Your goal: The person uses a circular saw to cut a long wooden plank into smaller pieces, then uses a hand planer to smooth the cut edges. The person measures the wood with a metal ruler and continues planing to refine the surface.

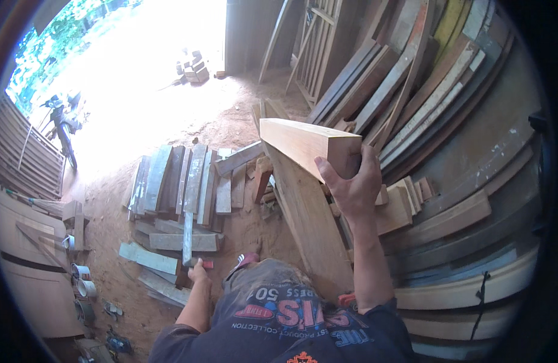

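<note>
My right hand [359, 184] is raised, gripping the near end of a pale, squared wood block [297, 145] between thumb and fingers. The block points away from me, its far end above a wide wooden plank [306, 218] that slants across the middle. My left hand [198, 272] hangs low on the left, its fingers closed around a small red object [208, 264] whose kind I cannot make out. Just beyond that hand a narrow light-grey strip [187, 236] runs away from me; whether the hand touches it is unclear.
Cut boards [158, 181] lie stacked on the earth floor to the left. Long timbers [412, 85] lean along the right wall. White cups [85, 287] and door panels [33, 242] stand far left. A motorbike [66, 130] is by the bright opening.
</note>
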